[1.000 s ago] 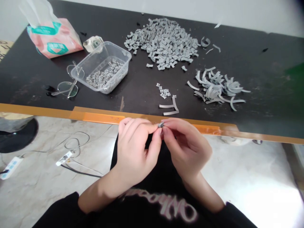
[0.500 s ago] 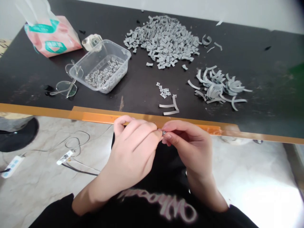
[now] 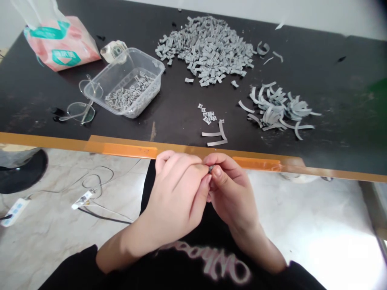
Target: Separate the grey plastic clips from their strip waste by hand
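Risk: tiny gray part [image 3: 211, 169] could pop loose if pinch slips or force goes off-axis; held just off near edge of tbl [image 3: 347, 121], so likely drops to floor [image 3: 302, 209]. L hand [image 3: 179, 193] knuckles up, thumb + index clamped on part; R hand [image 3: 232, 189] ditto, thumb facing cam, wrist bent inward. Part mostly covered, orientation unclear.
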Tool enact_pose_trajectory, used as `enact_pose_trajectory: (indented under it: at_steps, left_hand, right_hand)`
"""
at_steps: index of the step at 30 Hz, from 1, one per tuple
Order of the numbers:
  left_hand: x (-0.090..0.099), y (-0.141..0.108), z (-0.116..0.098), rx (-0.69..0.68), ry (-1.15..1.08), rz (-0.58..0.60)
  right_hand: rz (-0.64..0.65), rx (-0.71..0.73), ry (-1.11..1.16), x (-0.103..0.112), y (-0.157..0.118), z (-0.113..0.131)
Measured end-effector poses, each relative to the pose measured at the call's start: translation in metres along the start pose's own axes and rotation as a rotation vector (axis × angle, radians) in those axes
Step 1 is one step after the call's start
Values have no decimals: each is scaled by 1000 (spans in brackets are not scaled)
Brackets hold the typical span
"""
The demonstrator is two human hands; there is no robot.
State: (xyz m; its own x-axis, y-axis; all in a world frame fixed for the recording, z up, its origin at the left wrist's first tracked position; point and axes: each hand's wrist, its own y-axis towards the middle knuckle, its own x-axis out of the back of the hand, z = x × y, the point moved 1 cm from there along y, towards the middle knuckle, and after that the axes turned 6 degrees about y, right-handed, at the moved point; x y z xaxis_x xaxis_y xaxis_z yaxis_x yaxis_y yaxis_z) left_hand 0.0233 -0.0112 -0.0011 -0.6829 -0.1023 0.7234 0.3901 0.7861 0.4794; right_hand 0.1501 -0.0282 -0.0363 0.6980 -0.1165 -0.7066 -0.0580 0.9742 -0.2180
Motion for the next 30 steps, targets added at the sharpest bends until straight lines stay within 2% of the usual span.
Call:
enact_pose_trajectory:
  at_steps: [5,8,11,19,22,26,30]
  left_hand:
    - [-3,-6,-4,41,-54,-14]
    - [-1,-8,-5,70,-118,-67]
    - [3,-6,-5,34,-123,-129]
    - [9,-3,-6,14,-51,-129]
    - [9,-3,-5,0,-13,-122]
    - [8,-4,-5,-55,89,-70]
    - [6,-7,-6,-61,161,-81]
  right_hand:
    - [-29,44,8,-5,-3,0]
    - [47,20,37,-7,-3,2]
    - [143,19,61,-8,-2,3]
    - [248,101,-5,0,-4,8]
    - [231,99,-44,2,-6,10]
    - [138,104,-57,-2,-10,10]
    - [72,115,-55,-6,-10,6]
